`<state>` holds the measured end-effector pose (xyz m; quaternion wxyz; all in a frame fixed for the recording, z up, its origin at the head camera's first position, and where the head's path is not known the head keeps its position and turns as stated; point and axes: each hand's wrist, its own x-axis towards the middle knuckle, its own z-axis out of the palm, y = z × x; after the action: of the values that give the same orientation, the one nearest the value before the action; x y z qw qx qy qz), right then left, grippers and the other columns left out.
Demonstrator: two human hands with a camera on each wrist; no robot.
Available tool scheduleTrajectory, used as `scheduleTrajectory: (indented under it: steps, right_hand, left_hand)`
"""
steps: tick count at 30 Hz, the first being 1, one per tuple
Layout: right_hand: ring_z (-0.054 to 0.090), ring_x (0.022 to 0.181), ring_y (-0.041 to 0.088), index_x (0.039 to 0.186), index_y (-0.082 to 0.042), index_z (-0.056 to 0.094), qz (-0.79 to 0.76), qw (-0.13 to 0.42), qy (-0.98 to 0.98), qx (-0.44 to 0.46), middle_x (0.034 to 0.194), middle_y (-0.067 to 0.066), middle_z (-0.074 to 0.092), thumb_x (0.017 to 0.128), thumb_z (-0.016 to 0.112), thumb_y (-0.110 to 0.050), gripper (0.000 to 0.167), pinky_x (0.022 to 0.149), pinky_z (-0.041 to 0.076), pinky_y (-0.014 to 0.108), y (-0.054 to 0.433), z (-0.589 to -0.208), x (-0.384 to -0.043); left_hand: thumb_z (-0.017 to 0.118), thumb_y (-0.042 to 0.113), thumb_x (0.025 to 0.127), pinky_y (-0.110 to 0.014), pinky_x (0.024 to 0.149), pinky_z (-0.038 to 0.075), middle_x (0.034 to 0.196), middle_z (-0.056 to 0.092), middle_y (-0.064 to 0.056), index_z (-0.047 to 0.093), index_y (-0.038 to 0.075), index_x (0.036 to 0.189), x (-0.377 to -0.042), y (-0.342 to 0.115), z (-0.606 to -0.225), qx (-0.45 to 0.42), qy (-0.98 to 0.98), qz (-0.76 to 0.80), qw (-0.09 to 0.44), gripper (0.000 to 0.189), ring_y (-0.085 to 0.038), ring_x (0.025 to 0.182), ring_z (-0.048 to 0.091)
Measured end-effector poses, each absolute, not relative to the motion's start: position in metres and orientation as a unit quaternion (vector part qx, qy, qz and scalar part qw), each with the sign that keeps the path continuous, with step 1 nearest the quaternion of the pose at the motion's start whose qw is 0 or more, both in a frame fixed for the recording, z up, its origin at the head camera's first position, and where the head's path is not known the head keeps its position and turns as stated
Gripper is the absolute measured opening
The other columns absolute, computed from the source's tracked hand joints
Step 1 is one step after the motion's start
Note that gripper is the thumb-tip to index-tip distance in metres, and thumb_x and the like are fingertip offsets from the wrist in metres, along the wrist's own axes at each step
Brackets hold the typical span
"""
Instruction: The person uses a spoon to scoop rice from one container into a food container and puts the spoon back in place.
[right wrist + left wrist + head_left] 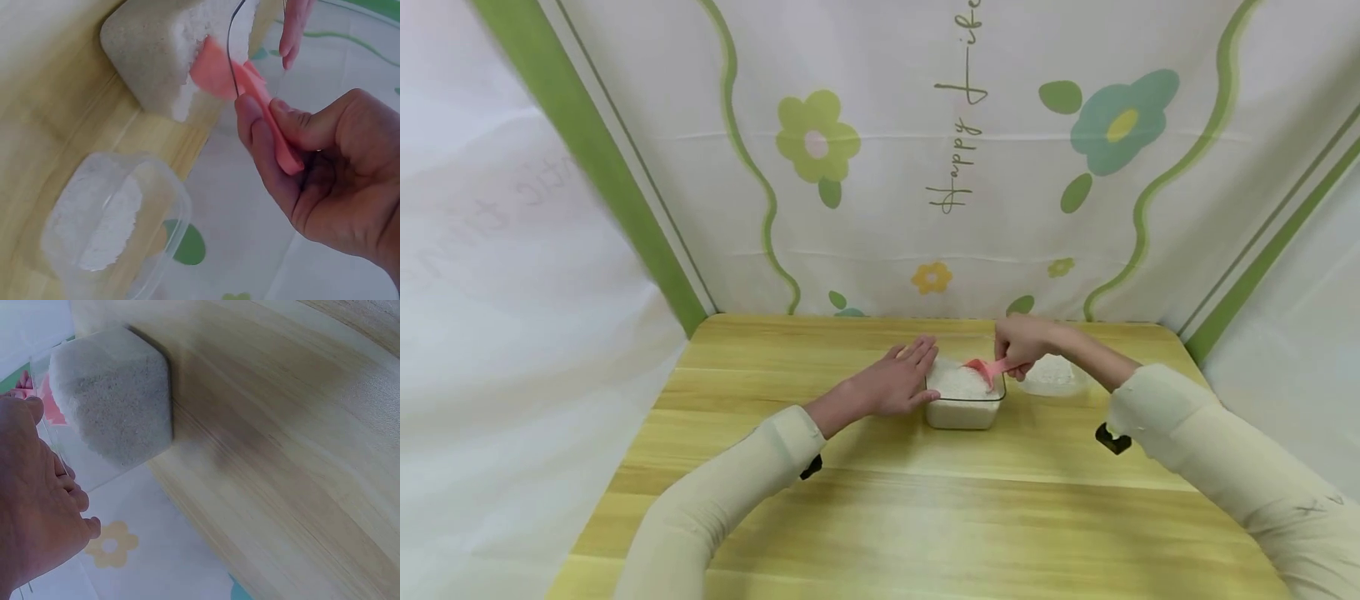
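While the straight-fingered left hand (901, 383) is touching the container (962, 417) at lower centre, the right hand (1024, 342) is gripping a scoop (981, 370), apparently digging granules (953, 382), probably needing a level lift.

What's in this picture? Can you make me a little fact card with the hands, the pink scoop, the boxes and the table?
Left hand: touching the side of the big box
Right hand: holding the pink scoop by its handle
Pink scoop: wide end inside the big box, at the white grains
Big box: see-through, with a dark rim
Small box: see-through, right of the big box, with white stuff inside
Table: wooden-looking
Background: white, with flowers
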<state>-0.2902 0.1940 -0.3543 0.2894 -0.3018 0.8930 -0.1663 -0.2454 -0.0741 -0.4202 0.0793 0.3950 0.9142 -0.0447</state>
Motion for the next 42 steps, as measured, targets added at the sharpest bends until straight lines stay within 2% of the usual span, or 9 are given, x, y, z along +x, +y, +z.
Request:
scheduleTrajectory:
  steps: [4, 11, 18, 22, 26, 39, 42]
  right_hand:
    - [0.064, 0.052, 0.009, 0.071, -0.003, 0.075, -0.232, 0.332, 0.879, -0.252, 0.060, 0.005, 0.069, 0.092, 0.054, 0.008, 0.032, 0.052, 0.051, 0.021, 0.206, -0.359, -0.289]
    - [0.063, 0.059, 0.010, 0.082, 0.003, 0.074, -0.328, 0.377, 0.839, -0.217, 0.067, 0.006, 0.068, 0.094, 0.050, 0.008, 0.028, 0.055, 0.049, 0.020, 0.224, -0.370, -0.287]
    - [0.069, 0.070, 0.012, 0.102, 0.010, 0.073, -0.400, 0.371, 0.812, -0.208, 0.079, 0.006, 0.070, 0.094, 0.049, 0.009, 0.025, 0.065, 0.057, 0.023, 0.242, -0.384, -0.283]
    - [0.072, 0.075, 0.015, 0.113, 0.014, 0.068, -0.432, 0.368, 0.800, -0.195, 0.087, 0.012, 0.073, 0.095, 0.046, 0.010, 0.029, 0.072, 0.061, 0.028, 0.251, -0.390, -0.281]
    - [0.073, 0.075, 0.014, 0.116, 0.018, 0.065, -0.455, 0.370, 0.790, -0.181, 0.088, 0.015, 0.073, 0.096, 0.046, 0.008, 0.029, 0.074, 0.061, 0.030, 0.255, -0.392, -0.280]
    - [0.072, 0.077, 0.011, 0.120, 0.023, 0.058, -0.510, 0.367, 0.759, -0.170, 0.090, 0.014, 0.074, 0.100, 0.048, 0.005, 0.029, 0.079, 0.061, 0.033, 0.263, -0.393, -0.276]
    - [0.072, 0.077, 0.011, 0.121, 0.024, 0.056, -0.521, 0.366, 0.752, -0.169, 0.089, 0.011, 0.075, 0.100, 0.048, 0.006, 0.030, 0.078, 0.061, 0.031, 0.265, -0.394, -0.274]
  left_hand:
    - [0.022, 0.059, 0.105, -0.047, 0.126, 0.015, 0.169, -0.001, -0.013, 0.003, 0.004, 0.161, -0.246, -0.076, -0.420, 0.394, 0.914, -0.050, 0.081, 0.081, -0.024, 0.157, -0.001]
    - [0.022, 0.059, 0.105, -0.047, 0.126, 0.014, 0.169, -0.003, -0.013, 0.002, 0.004, 0.161, -0.246, -0.075, -0.421, 0.392, 0.915, -0.048, 0.083, 0.081, -0.023, 0.157, -0.003]
    - [0.024, 0.059, 0.105, -0.047, 0.126, 0.015, 0.169, -0.002, -0.013, 0.003, 0.005, 0.161, -0.246, -0.074, -0.422, 0.391, 0.916, -0.048, 0.081, 0.080, -0.023, 0.157, -0.003]
    - [0.023, 0.059, 0.105, -0.047, 0.126, 0.015, 0.169, -0.004, -0.012, 0.002, 0.005, 0.161, -0.246, -0.074, -0.422, 0.389, 0.916, -0.047, 0.083, 0.080, -0.023, 0.157, -0.002]
    - [0.022, 0.059, 0.105, -0.046, 0.126, 0.014, 0.169, -0.005, -0.012, 0.002, 0.005, 0.161, -0.245, -0.073, -0.421, 0.388, 0.916, -0.045, 0.088, 0.080, -0.023, 0.157, -0.003]
    - [0.023, 0.059, 0.105, -0.047, 0.126, 0.014, 0.169, -0.006, -0.012, 0.001, 0.005, 0.161, -0.245, -0.074, -0.420, 0.388, 0.916, -0.032, 0.096, 0.080, -0.023, 0.157, -0.005]
    - [0.024, 0.058, 0.105, -0.047, 0.126, 0.015, 0.169, -0.005, -0.012, 0.004, 0.004, 0.161, -0.245, -0.074, -0.421, 0.389, 0.916, -0.028, 0.093, 0.080, -0.023, 0.157, -0.004]
